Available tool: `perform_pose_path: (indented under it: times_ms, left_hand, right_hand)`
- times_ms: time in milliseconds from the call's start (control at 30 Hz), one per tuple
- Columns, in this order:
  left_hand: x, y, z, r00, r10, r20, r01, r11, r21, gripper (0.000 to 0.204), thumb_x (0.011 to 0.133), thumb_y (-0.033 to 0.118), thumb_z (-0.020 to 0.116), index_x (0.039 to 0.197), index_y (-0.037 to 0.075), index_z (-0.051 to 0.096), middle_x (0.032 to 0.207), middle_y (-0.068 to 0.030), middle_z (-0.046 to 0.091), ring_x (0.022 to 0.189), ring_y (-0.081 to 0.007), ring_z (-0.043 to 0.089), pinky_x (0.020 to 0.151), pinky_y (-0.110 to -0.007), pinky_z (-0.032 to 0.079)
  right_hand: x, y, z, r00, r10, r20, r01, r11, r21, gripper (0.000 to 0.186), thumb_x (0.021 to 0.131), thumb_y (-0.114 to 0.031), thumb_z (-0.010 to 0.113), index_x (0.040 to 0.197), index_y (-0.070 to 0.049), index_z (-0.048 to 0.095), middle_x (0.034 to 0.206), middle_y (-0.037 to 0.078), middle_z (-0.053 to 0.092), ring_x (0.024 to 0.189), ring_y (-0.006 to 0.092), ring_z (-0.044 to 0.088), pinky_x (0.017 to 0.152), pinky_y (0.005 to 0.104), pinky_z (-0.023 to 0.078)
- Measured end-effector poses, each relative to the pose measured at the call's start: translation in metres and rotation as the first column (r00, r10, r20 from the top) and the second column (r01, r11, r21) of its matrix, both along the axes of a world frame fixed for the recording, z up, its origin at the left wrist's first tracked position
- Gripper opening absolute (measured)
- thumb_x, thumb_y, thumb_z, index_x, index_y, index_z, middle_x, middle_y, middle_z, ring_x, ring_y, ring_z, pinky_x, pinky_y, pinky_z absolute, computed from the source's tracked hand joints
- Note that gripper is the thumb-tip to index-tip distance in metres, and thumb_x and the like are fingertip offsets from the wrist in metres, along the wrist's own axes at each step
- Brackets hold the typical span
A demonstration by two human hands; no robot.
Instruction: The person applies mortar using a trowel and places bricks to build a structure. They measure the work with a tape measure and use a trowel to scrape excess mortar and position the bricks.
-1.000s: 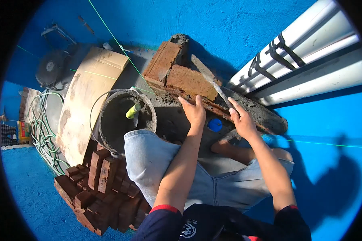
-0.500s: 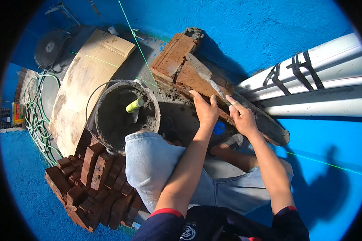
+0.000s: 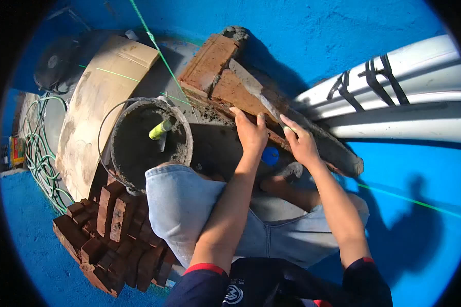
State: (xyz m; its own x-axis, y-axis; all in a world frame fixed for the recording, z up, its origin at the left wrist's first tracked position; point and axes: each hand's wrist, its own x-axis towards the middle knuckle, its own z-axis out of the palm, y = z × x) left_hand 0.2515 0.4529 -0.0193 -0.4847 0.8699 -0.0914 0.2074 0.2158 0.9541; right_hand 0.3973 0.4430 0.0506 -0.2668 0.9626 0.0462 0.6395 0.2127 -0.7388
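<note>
Ahead of me a low row of red-brown bricks is bedded in grey mortar. My left hand (image 3: pixel 252 135) is at the front edge of one brick (image 3: pixel 238 93), its thumb and forefinger apart against it. Close on its right, my right hand (image 3: pixel 301 144) is closed around the end of a narrow, pale tool (image 3: pixel 270 107). The tool lies along the brick's back edge, next to the mortar; its exact kind is hard to make out. To the left stands a mortar bucket (image 3: pixel 188 146) with a wire handle, and a trowel with a yellow-green grip (image 3: pixel 160 130) rests inside.
Stacked loose bricks (image 3: pixel 110 240) lie lower left, beside my bent knee. A tan board (image 3: pixel 95 107) and a coiled green hose (image 3: pixel 38 148) are farther left. White pipes (image 3: pixel 389 87) bound with black tape lie at right by the blue wall. A green string line (image 3: pixel 156 43) crosses near the bricks.
The whole view has shifted slightly, so the scene sits a little further left and up. Both hands stay at the same brick, with the tool still along its back edge.
</note>
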Motion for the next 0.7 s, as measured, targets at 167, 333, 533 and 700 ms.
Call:
perform_pose_path:
  times_ms: [167, 333, 533, 700]
  left_hand:
    - [0.002, 0.0, -0.009, 0.984, 0.03, 0.176, -0.038, 0.999, 0.038, 0.083, 0.088, 0.014, 0.068, 0.146, -0.014, 0.016, 0.138, -0.0318, 0.044, 0.124, -0.0407, 0.048, 0.106, -0.039, 0.037]
    - [0.019, -0.014, -0.01, 0.595, 0.212, 0.775, -0.328, 0.945, -0.007, 0.02, 0.09, -0.002, 0.052, 0.106, 0.002, 0.041, 0.089, -0.0102, 0.053, 0.074, -0.0187, 0.061, 0.065, -0.031, 0.053]
    - [0.025, -0.014, -0.011, 0.564, 0.089, 0.821, -0.093, 0.995, -0.044, 0.019, 0.097, 0.021, 0.057, 0.089, 0.007, 0.048, 0.073, -0.0044, 0.057, 0.058, -0.0137, 0.058, 0.053, -0.027, 0.047]
    - [0.03, -0.007, -0.013, 0.702, 0.05, 0.711, -0.085, 0.996, 0.014, 0.027, 0.097, 0.026, 0.06, 0.083, 0.008, 0.045, 0.07, -0.0024, 0.054, 0.057, -0.0121, 0.057, 0.053, -0.027, 0.047]
  right_hand:
    - [0.025, -0.02, 0.002, 0.98, -0.123, -0.155, 0.077, 0.958, -0.277, 0.038, 0.102, -0.024, 0.05, 0.139, -0.015, 0.053, 0.068, 0.0, 0.053, 0.063, 0.0078, 0.051, 0.061, 0.0247, 0.045]
    - [0.044, -0.039, 0.013, 0.979, -0.153, -0.134, 0.11, 0.953, -0.283, 0.038, 0.103, -0.025, 0.048, 0.14, -0.017, 0.053, 0.072, -0.002, 0.054, 0.063, 0.0052, 0.048, 0.06, 0.0225, 0.043]
    - [0.059, -0.047, 0.021, 0.963, -0.187, -0.196, 0.126, 0.949, -0.288, 0.038, 0.103, -0.021, 0.048, 0.14, -0.012, 0.052, 0.073, -0.001, 0.053, 0.065, 0.0051, 0.047, 0.061, 0.0212, 0.043]
    - [0.062, -0.042, 0.005, 0.967, -0.136, -0.216, 0.069, 0.953, -0.295, 0.037, 0.102, -0.019, 0.049, 0.139, -0.011, 0.054, 0.075, 0.001, 0.056, 0.065, 0.0082, 0.051, 0.064, 0.0236, 0.045]
